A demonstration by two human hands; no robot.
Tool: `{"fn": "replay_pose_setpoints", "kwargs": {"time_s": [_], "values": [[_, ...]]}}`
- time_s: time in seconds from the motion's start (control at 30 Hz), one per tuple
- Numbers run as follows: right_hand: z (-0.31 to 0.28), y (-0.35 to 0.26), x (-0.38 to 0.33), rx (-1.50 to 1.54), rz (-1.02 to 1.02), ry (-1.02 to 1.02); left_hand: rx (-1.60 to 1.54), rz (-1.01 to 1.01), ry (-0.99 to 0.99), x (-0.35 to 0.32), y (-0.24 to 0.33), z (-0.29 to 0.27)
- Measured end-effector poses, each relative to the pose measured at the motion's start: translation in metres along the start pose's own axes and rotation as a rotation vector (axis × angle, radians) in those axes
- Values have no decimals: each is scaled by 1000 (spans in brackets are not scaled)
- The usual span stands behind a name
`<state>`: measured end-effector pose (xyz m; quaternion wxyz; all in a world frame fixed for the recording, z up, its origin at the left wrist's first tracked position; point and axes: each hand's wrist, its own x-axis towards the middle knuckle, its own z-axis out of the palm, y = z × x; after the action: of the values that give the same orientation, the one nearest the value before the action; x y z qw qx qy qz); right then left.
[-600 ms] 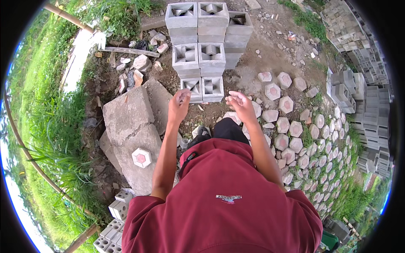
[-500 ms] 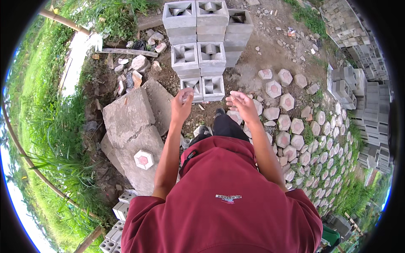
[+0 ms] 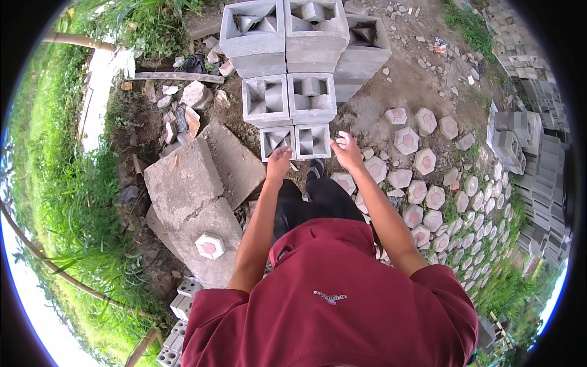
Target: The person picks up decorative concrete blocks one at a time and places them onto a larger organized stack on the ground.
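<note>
Reaching forward from a red shirt [image 3: 330, 306], both bare forearms stretch toward the lowest pair of hollow concrete blocks [image 3: 296, 141]. The left hand [image 3: 279, 164] hangs with fingers loosely spread and palm down, just short of the left block's front edge and holding nothing. The right hand [image 3: 347, 150] is also released, fingers fanned, beside the right block's corner; whether it touches the block cannot be told. Dark trousers [image 3: 321, 199] and a shoe [image 3: 315, 168] show between the arms.

The blocks sit on bare dirt at the foot of a stepped stack [image 3: 302, 49], each open-faced with thin walls and an inner web. They look heavy, rigid and rough, gritty rather than slippery, and likely to chip at thin edges if knocked. The sound place to grip looks to be the outer walls on both sides, or fingers hooked over a wall into the cavity, with two hands.

To the left lie broken slabs [image 3: 189, 196], one bearing a hexagonal paver [image 3: 210, 246], and beyond them rubble [image 3: 183, 104] and grass [image 3: 61, 183]. To the right, hexagonal pavers [image 3: 428, 189] spread over the ground, with further grey block piles [image 3: 538, 153] at the far edge.
</note>
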<state>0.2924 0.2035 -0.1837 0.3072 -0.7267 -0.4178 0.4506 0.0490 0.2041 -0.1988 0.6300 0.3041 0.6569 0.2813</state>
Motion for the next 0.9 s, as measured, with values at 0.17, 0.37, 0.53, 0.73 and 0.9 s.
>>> {"fn": "replay_pose_setpoints", "kwargs": {"time_s": [0.17,0.37,0.53,0.73,0.9], "values": [[16,21,108,-209,52,32,-80,-199,-15,86,11,50],[43,56,252,-315,-61,254,-545,-517,7,190,12,122],[39,65,311,-333,180,72,-725,-580,101,229,7,160],[45,76,317,-411,80,-90,-891,-471,23,262,-18,148],[38,96,277,-439,28,84,-836,-477,-25,233,-16,140]]}}
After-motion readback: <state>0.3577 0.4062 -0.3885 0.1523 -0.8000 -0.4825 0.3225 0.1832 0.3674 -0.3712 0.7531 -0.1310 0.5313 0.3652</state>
